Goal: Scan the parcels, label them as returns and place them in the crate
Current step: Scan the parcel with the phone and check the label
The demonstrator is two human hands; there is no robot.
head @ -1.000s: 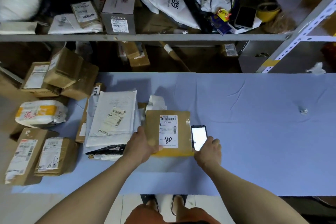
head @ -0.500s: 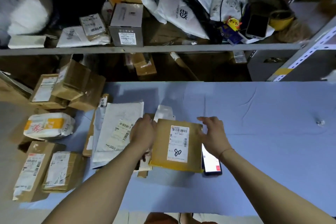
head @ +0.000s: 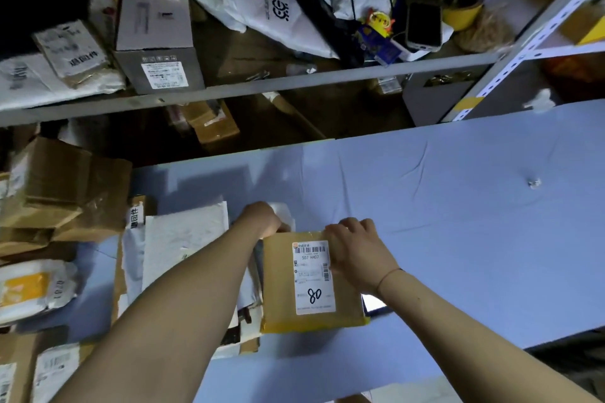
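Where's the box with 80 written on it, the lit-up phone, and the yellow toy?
Brown box [head: 281, 285], head view, bare cardboard left of label.
Phone [head: 373, 303], head view, lit screen corner.
Yellow toy [head: 379, 21], head view, its body.

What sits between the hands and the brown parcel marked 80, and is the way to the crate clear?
Nothing: both the left hand and right hand already grip the brown parcel at its far edge. No crate shows in this view, so that path cannot be judged.

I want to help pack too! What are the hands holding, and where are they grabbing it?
Both grip the brown parcel at its far edge: left hand at the far-left corner, right hand at the far-right corner.
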